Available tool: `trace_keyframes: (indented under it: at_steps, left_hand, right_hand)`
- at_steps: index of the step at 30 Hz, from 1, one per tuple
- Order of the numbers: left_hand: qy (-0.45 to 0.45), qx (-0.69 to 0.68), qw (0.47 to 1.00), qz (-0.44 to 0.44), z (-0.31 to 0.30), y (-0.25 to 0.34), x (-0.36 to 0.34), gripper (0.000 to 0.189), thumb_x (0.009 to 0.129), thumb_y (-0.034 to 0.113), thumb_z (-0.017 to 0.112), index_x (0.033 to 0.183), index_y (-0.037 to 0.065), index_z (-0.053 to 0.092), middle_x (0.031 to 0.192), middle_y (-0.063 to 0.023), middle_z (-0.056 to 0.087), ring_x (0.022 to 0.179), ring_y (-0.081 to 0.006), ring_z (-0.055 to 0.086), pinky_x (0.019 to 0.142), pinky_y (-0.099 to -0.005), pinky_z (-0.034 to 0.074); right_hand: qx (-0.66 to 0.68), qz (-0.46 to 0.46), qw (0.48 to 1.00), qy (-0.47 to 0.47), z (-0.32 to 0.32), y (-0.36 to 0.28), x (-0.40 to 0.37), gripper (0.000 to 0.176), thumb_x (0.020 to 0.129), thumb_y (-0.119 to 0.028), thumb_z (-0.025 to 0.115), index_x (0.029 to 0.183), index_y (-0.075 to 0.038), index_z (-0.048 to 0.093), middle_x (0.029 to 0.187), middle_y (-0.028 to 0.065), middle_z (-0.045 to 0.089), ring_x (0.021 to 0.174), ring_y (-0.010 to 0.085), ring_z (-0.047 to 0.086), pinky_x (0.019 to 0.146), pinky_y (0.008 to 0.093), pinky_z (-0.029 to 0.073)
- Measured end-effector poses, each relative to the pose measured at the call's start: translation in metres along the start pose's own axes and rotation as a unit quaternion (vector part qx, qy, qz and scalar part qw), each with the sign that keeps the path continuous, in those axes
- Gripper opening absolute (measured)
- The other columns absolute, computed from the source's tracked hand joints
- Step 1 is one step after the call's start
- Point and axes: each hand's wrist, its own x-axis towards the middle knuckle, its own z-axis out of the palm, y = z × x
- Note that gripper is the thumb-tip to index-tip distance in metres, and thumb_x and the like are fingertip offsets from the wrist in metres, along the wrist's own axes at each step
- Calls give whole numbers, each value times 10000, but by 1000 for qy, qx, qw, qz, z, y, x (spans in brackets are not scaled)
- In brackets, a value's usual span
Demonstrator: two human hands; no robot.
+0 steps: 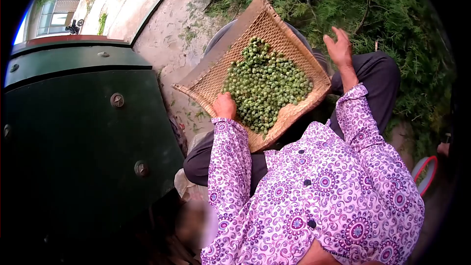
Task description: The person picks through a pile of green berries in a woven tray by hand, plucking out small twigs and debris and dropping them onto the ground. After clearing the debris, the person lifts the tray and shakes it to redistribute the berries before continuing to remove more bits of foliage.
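A woven winnowing basket (299, 110) lies tilted across my lap and holds a heap of small green seed cones (270, 86). My left hand (225, 105) is at the heap's left edge, inside the basket. Its fingers look curled in among the cones, and what they hold, if anything, is hidden. My right hand (339, 49) is raised beyond the basket's right side, near my knee, with fingers apart and nothing in it. Under the far part of the basket shows the rim of a grey round basin (218, 39), mostly covered.
Cut evergreen branches (382, 14) are piled at the far right. To the left stands a dark green metal door panel (88, 132) with studs. Concrete ground (171, 34) shows behind the basket. A red-rimmed round object (426, 174) is at the right, and a plastic bag (186, 186) lies by my left knee.
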Motion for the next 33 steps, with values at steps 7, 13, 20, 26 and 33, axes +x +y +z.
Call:
trace_keyframes:
  at_steps: [7,13,20,26,33]
  left_hand:
    - [6,-41,999,-2,16,-4,5,157,682,3,532,817,3,613,925,-222,535,872,-383,548,723,-439,454]
    - [35,-71,996,38,25,-13,1,143,642,-9,537,760,-15,616,869,-221,559,827,-374,560,719,-426,456]
    - [-46,-344,932,-105,-10,-8,-11,10,647,4,595,644,9,586,580,-32,538,528,-132,501,489,-281,423]
    - [-158,-740,647,-91,-64,19,-39,97,747,-10,571,832,34,554,706,-36,562,606,-149,547,565,-300,474]
    - [-195,-763,616,-22,-101,63,-64,101,780,14,566,875,42,550,744,-30,565,629,-152,559,590,-312,488]
  right_hand:
    - [81,-2,996,-42,10,-11,-9,409,769,-275,607,1074,-7,557,1095,160,547,1035,306,506,895,360,396]
    - [108,10,992,-65,2,-24,-15,377,765,-244,623,1057,-12,568,1046,138,571,931,256,562,795,334,457]
    - [166,-22,984,-65,13,-33,-27,374,768,-240,621,1051,-2,572,976,142,593,793,229,586,709,317,480]
    - [346,-2,890,-297,24,-50,-56,312,800,-236,587,982,16,595,810,54,616,702,114,559,617,267,459]
    - [386,8,796,-466,5,-83,-93,298,770,-219,613,925,35,617,806,70,632,713,108,582,649,257,479]
